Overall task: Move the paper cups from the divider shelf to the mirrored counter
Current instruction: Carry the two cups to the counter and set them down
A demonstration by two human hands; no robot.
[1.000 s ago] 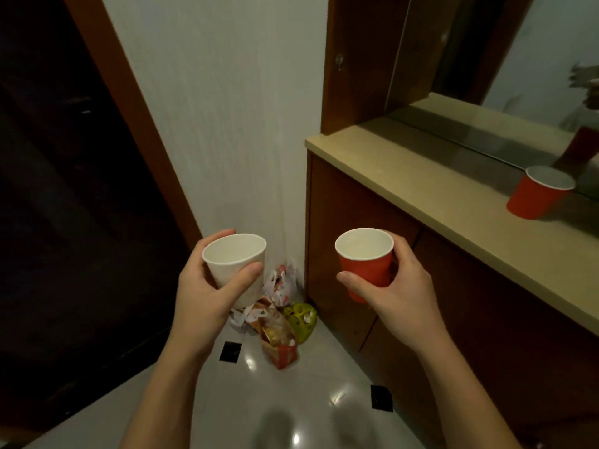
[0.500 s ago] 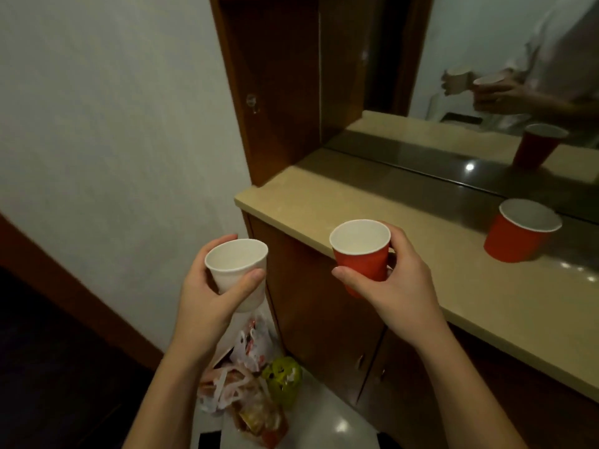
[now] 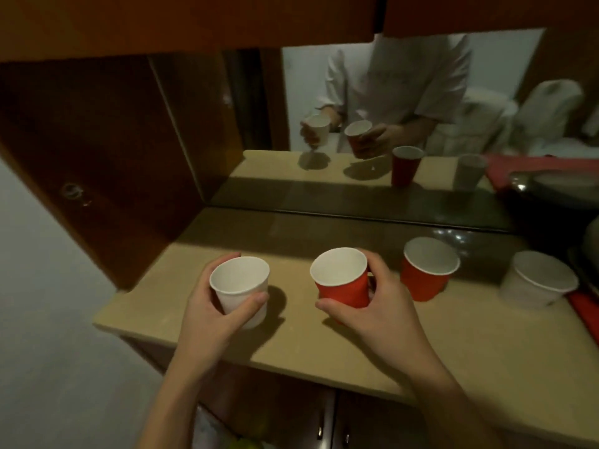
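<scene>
Two cups held over mirrored counter (image 3: 201, 325).
Left hand (image 3: 207, 315) wrapped round white cup (image 3: 241, 291); right hand (image 3: 372, 306) round red cup (image 3: 343, 281). Both upright, just above beige top, near its front.

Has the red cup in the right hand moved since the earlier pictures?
Yes. The held red cup has come forward over the counter, beside the standing red cup; earlier it hung before the counter's edge.

Dim, warm light is falling from above; soft shadows are pooling behind the counter (image 3: 201, 322) edge, corners smearing.
</scene>
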